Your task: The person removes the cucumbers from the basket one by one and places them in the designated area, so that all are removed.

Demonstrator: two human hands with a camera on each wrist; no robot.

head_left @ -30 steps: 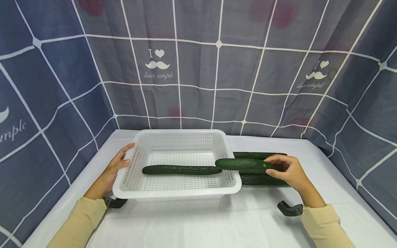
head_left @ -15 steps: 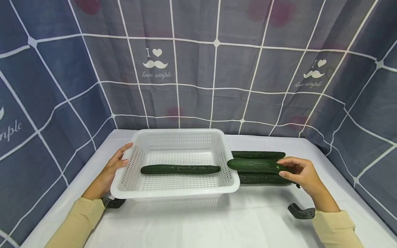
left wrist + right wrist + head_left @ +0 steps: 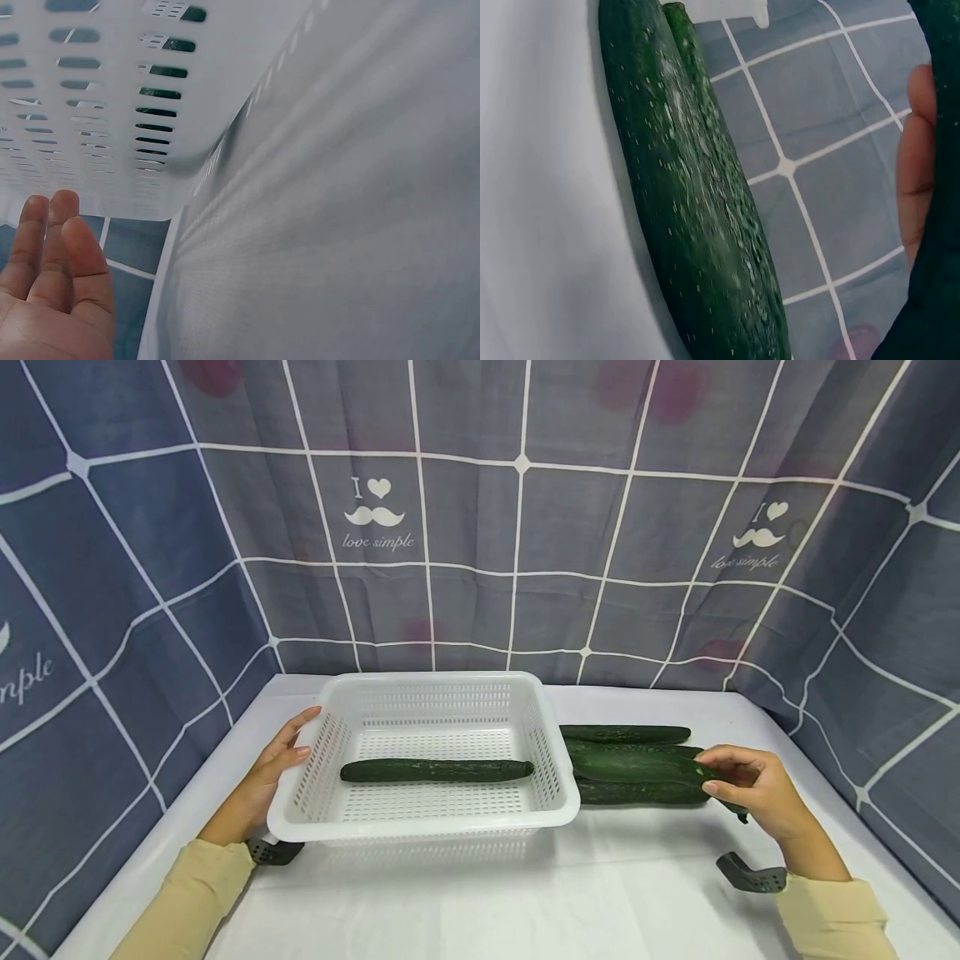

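Observation:
A white perforated plastic basket stands on the table with one long dark green cucumber lying across its floor. My left hand rests against the basket's left side, thumb and fingertips at the rim. Those fingers extend along the outer wall in the left wrist view. With my right hand I pinch the right end of another cucumber between thumb and fingers. That cucumber lies over several others, including a back cucumber and a front cucumber. Its left end reaches the basket's right rim, which hides part of it.
A white cloth covers the table. Dark grey-blue curtains with white grid lines enclose it at the back and on both sides. Each wrist wears a dark mount, such as the right mount.
My right hand has moved right and slightly down with the cucumber, drawing its left end back from over the basket to the pile. The left hand and basket stay nearly still.

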